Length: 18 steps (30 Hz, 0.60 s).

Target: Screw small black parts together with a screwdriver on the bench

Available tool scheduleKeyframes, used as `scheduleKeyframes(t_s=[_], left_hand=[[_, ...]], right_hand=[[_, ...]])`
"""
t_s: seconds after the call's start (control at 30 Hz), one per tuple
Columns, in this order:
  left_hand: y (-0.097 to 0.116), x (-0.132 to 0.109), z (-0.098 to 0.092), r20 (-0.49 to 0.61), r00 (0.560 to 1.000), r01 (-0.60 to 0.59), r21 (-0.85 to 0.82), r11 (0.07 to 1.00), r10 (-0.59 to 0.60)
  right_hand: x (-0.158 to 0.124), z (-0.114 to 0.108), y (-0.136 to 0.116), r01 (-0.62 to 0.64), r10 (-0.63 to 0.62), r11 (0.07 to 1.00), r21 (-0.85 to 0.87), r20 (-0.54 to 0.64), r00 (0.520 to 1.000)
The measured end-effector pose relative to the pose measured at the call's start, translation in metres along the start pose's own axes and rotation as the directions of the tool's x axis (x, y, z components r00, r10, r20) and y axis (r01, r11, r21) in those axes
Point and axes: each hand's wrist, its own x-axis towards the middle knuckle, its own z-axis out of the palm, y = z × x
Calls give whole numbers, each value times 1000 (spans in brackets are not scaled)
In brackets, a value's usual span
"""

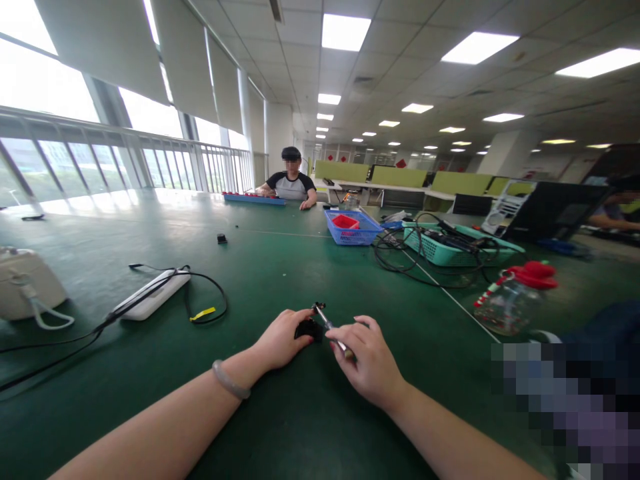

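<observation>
My left hand [284, 340], with a pale bangle at the wrist, is closed around a small black part [310, 329] on the green table. Its exact kind is hard to make out. My right hand [367, 360] grips a slim metal screwdriver [327, 322], slanted away from me and to the left. At the screwdriver's tip is a tiny dark piece [319, 306], just beyond my left fingertips. Whether the tip touches it, I cannot tell.
On the left of the green table [270, 267] lie a white power strip [153, 297] and black cables. A blue basket [353, 233], a teal basket [435, 252] with cables, and a red-lidded jar [517, 300] stand right. A person [291, 183] sits opposite.
</observation>
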Motion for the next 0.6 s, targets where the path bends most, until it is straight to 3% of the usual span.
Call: scheduleKeyframes(t_s=[0.17,0.33,0.47,0.6], left_hand=[[1,-1,-2,17,1000,12,14,1000,-13],[2,0,-3,34,999,20,32,999,-21],[5,-1,-5,46,999,7,28,1000,-9],[5,-1,-5,46,999,23,20,1000,-24]], right_hand=[[0,1,12,-186,190,971,151,-8,982],[0,3,22,-373,381,872,316,38,924],[0,6,28,-439,470,790,429,36,882],[-2,7,32,-467,552,736,490,-37,833]])
